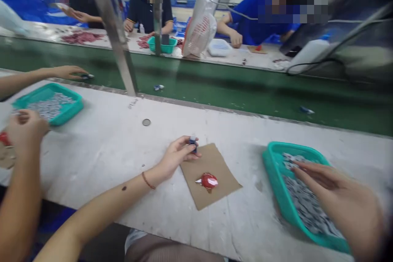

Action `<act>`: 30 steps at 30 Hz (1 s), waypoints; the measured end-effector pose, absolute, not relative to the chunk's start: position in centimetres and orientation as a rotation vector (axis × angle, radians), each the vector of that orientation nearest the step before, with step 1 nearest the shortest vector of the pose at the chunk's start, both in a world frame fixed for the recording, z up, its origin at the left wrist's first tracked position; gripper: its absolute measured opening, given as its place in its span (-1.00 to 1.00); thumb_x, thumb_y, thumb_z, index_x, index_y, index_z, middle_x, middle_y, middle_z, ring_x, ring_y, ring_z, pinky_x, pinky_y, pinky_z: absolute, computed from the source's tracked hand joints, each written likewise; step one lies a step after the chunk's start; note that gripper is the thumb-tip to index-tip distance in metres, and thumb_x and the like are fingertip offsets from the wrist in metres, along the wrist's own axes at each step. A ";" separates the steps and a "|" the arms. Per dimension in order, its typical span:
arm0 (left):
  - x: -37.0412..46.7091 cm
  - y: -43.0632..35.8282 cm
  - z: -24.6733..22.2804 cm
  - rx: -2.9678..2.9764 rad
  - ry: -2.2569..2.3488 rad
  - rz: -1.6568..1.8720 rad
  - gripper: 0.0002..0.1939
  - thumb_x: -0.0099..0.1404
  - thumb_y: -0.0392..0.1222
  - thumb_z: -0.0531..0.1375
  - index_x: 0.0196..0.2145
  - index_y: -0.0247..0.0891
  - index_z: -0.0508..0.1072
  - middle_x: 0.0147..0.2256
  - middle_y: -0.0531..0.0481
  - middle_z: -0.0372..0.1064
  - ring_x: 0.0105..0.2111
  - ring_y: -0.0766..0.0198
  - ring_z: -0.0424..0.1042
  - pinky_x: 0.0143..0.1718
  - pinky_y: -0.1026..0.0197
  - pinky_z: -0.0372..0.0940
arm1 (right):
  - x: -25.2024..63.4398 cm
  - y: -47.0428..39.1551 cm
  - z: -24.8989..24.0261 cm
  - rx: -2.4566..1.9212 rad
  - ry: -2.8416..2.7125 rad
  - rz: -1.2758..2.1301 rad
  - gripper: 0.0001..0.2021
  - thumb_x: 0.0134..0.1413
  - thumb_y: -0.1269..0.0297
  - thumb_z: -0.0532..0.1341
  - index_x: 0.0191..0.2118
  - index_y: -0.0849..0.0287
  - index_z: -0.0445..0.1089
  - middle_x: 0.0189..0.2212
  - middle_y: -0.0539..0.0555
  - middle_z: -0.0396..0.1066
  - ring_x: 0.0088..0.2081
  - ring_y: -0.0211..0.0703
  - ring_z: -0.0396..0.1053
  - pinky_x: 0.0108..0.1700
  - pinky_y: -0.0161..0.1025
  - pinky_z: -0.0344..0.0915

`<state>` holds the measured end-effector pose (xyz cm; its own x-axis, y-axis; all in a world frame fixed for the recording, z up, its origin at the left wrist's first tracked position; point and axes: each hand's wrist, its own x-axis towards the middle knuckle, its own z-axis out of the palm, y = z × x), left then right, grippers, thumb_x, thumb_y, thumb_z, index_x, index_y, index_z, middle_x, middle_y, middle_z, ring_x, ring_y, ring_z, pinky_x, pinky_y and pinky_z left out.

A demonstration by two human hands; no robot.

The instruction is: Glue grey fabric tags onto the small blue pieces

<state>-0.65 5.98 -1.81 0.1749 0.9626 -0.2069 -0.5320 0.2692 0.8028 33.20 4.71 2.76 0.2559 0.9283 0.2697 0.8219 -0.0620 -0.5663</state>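
At the left edge of the card (222, 168), a pale-topped blue piece (193, 144) is pinched by the left hand (178, 153). A glossy red piece (210, 181) is set mid-card. Rightward, over grey bits (302, 202) in a tray (275, 186), the right hand (340, 196) is held nearly closed; whether any is gripped cannot be told.
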 end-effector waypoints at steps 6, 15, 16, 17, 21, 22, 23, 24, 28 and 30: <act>-0.2 5.0 -3.2 0.795 0.818 1.114 -0.74 0.20 -0.11 0.32 -0.18 -0.25 0.47 -0.17 -0.02 0.43 -0.34 0.32 0.52 -0.24 0.23 0.44 | 27.3 1.9 3.5 -1.747 -1.574 0.576 -0.71 -0.07 0.00 0.39 -0.32 0.11 0.59 -0.31 0.17 0.59 -0.25 0.08 0.54 -0.12 -0.02 0.48; -0.1 4.6 -3.6 0.844 0.851 1.118 -0.68 0.17 -0.06 0.33 -0.18 -0.28 0.43 -0.21 -0.05 0.48 -0.35 0.27 0.53 -0.21 0.15 0.49 | 21.4 0.3 1.1 -1.561 -1.574 1.043 -0.84 0.01 0.16 0.37 -0.31 0.11 0.59 -0.32 0.10 0.58 -0.29 -0.04 0.55 -0.22 -0.15 0.53; -0.1 4.6 -3.5 0.843 0.855 1.118 -0.67 0.17 -0.06 0.33 -0.18 -0.28 0.43 -0.21 -0.05 0.48 -0.36 0.26 0.54 -0.21 0.14 0.49 | 21.3 0.1 0.9 -1.552 -1.555 1.078 -0.84 0.02 0.17 0.37 -0.29 0.11 0.59 -0.31 0.10 0.58 -0.28 -0.04 0.55 -0.21 -0.15 0.53; 0.0 4.6 -3.5 0.842 0.859 1.120 -0.67 0.16 -0.05 0.33 -0.19 -0.28 0.42 -0.21 -0.05 0.48 -0.36 0.26 0.54 -0.22 0.14 0.49 | 21.2 0.0 0.7 -1.544 -1.543 1.097 -0.84 0.04 0.18 0.36 -0.28 0.11 0.59 -0.29 0.11 0.58 -0.27 -0.04 0.55 -0.20 -0.14 0.53; 0.0 4.7 -3.7 0.853 0.865 1.122 -0.65 0.16 -0.04 0.33 -0.18 -0.28 0.41 -0.24 -0.05 0.49 -0.37 0.25 0.54 -0.23 0.14 0.49 | 21.1 -0.4 0.5 -1.524 -1.641 1.025 -0.86 0.13 0.22 0.30 -0.24 0.10 0.58 -0.24 0.12 0.56 -0.19 -0.04 0.52 -0.20 -0.17 0.52; 0.0 4.7 -3.8 0.858 0.860 1.124 -0.65 0.16 -0.03 0.33 -0.19 -0.28 0.42 -0.25 -0.04 0.49 -0.37 0.25 0.54 -0.23 0.14 0.48 | 21.1 -0.4 0.6 -1.522 -1.678 0.993 -0.86 0.14 0.24 0.29 -0.21 0.09 0.57 -0.22 0.12 0.55 -0.18 -0.06 0.52 -0.21 -0.18 0.52; 0.0 4.7 -3.8 0.864 0.854 1.124 -0.66 0.16 -0.03 0.33 -0.19 -0.28 0.42 -0.26 -0.04 0.49 -0.37 0.25 0.54 -0.22 0.14 0.48 | 21.0 -0.4 0.7 -1.520 -1.709 0.967 -0.85 0.16 0.25 0.28 -0.18 0.09 0.57 -0.20 0.12 0.54 -0.20 -0.09 0.52 -0.21 -0.20 0.52; 0.0 4.7 -3.8 0.868 0.848 1.121 -0.66 0.16 -0.03 0.33 -0.20 -0.28 0.42 -0.27 -0.03 0.49 -0.37 0.25 0.54 -0.21 0.14 0.48 | 20.8 -0.4 0.8 -1.518 -1.737 0.944 -0.83 0.16 0.27 0.27 -0.14 0.09 0.55 -0.19 0.11 0.53 -0.22 -0.12 0.52 -0.21 -0.21 0.52; -0.1 4.6 -3.5 0.880 0.831 1.105 -0.66 0.17 -0.03 0.32 -0.19 -0.29 0.42 -0.29 -0.02 0.49 -0.36 0.26 0.53 -0.17 0.13 0.48 | 20.1 -0.2 1.6 -1.485 -1.904 0.803 -0.83 0.21 0.31 0.22 -0.14 0.10 0.54 -0.22 0.10 0.54 -0.22 -0.11 0.51 -0.20 -0.19 0.50; -0.1 4.6 -3.3 0.889 0.825 1.111 -0.68 0.18 -0.04 0.32 -0.19 -0.29 0.43 -0.29 -0.01 0.48 -0.35 0.27 0.52 -0.17 0.13 0.48 | 19.8 -0.1 2.0 -1.467 -1.992 0.738 -0.84 0.23 0.31 0.19 -0.18 0.09 0.54 -0.24 0.11 0.53 -0.19 -0.07 0.50 -0.19 -0.17 0.47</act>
<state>-0.12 4.56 -3.31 0.2398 0.9648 -0.1077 -0.3829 0.1960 0.9028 19.77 -0.10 1.96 -0.2511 0.9617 0.1096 0.6583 0.2527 -0.7091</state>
